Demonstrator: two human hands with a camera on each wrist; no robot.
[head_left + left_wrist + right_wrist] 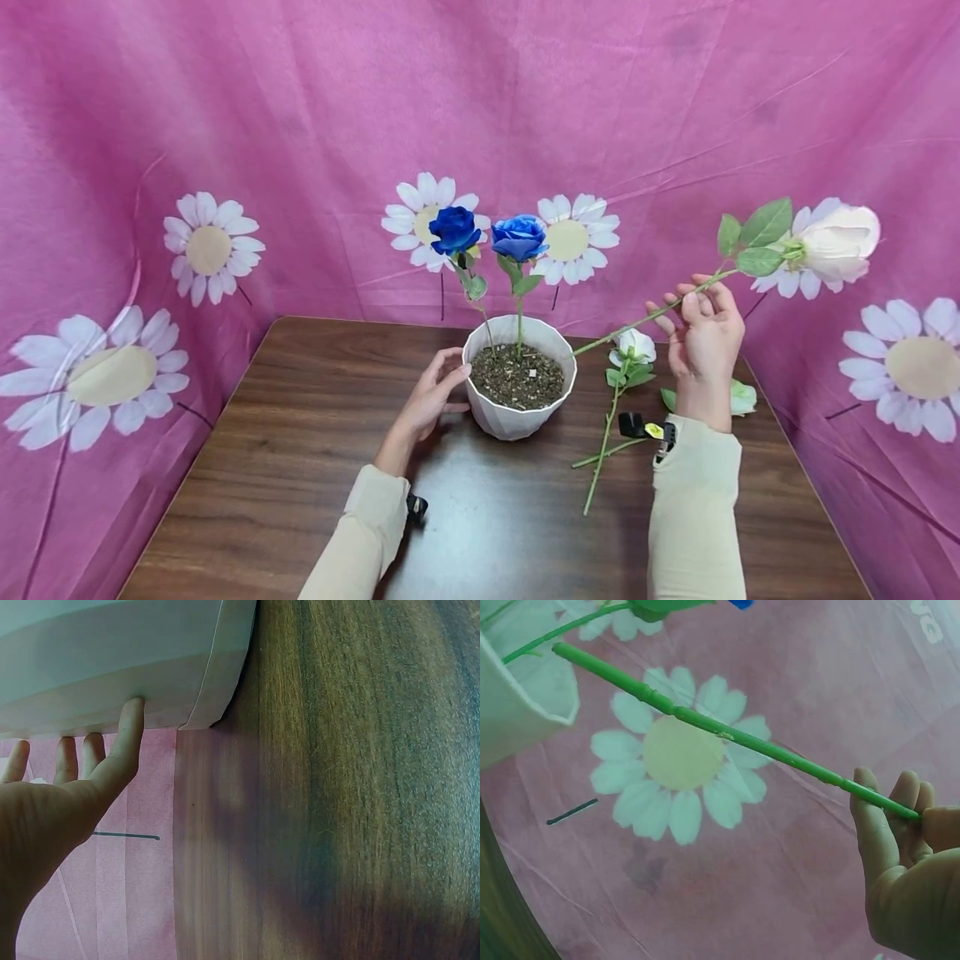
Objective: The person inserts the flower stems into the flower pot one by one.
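Note:
My right hand [705, 333] pinches the green stem of a white rose [836, 242] between thumb and fingers. The bloom leans up to the right, and the lower stem slants down toward the pot. In the right wrist view the cut stem end [562, 651] shows beside the pot's rim. Against the left side of a white faceted pot [513, 425], my left hand [431, 396] rests with its fingers and thumb spread. Dark soil [510, 387] fills the pot. Two blue roses stand upright in it, a darker one [454, 231] and a lighter one [519, 238].
Right of the pot, a white rose [635, 346] lies on the brown wooden table [300, 467]. Another white rose [742, 398] lies partly hidden behind my right wrist, the stems crossing. A pink curtain [322, 125] printed with daisies encloses the table's back and sides.

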